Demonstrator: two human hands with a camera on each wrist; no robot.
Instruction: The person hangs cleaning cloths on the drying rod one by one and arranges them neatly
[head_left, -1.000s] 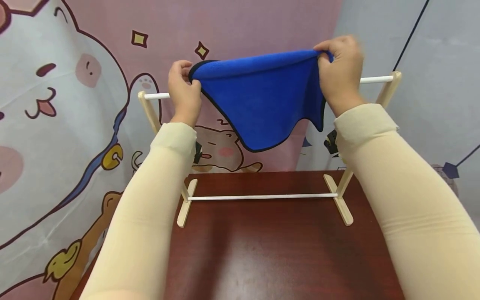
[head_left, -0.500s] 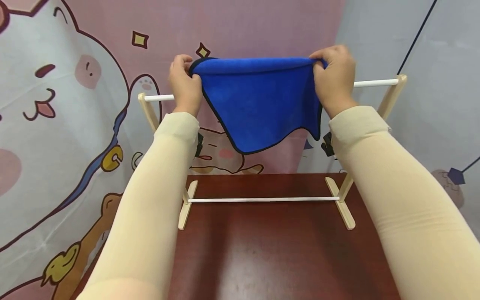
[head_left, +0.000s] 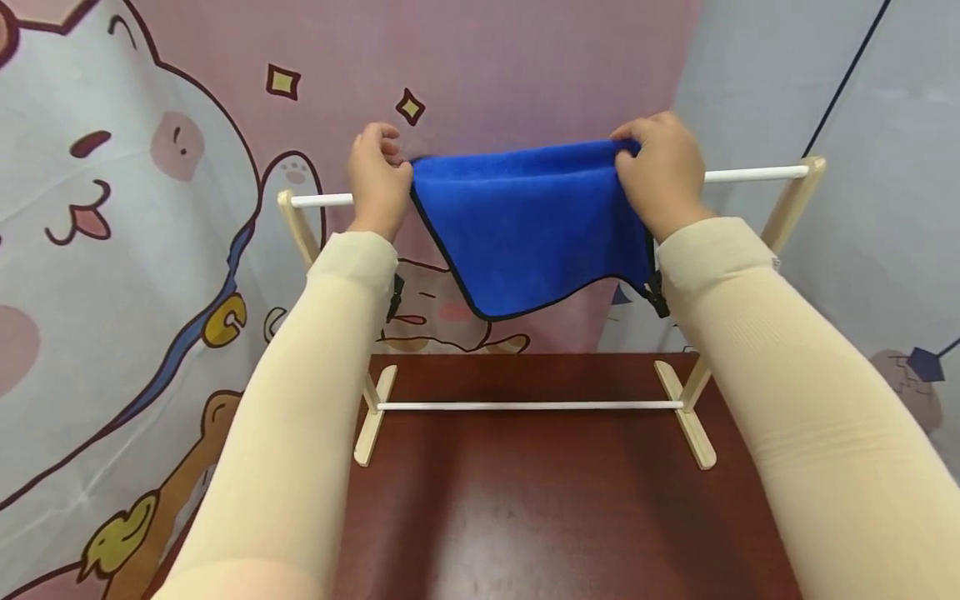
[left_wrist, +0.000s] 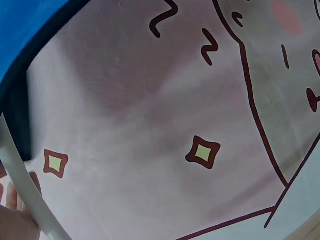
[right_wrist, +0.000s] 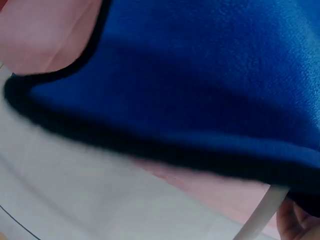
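Note:
A blue cloth (head_left: pixel 525 233) with black edging hangs over the white top rod (head_left: pixel 753 174) of a small wooden rack (head_left: pixel 787 204). My right hand (head_left: pixel 663 171) pinches the cloth's upper right end between thumb and fingers. At the opposite end, my left hand (head_left: pixel 380 183) is beside the upper left corner, its fingers loosely bent. In the left wrist view, the fingers of that hand (left_wrist: pixel 17 207) show by the rod, apart from the blue fabric. The right wrist view has the cloth's dark border (right_wrist: pixel 150 147) crossing above the rod, partly blurred.
The rack's pale feet (head_left: pixel 375 417) stand on a dark red-brown tabletop (head_left: pixel 525 500), joined by a white lower rod (head_left: pixel 525 406). Close behind hangs a pink and white cartoon backdrop (head_left: pixel 525 67), which also runs along the left side.
Both hands have come down, bringing the cloth from above the top rod onto it. My left fingers have loosened from the upper left corner, while the right hand keeps its pinch.

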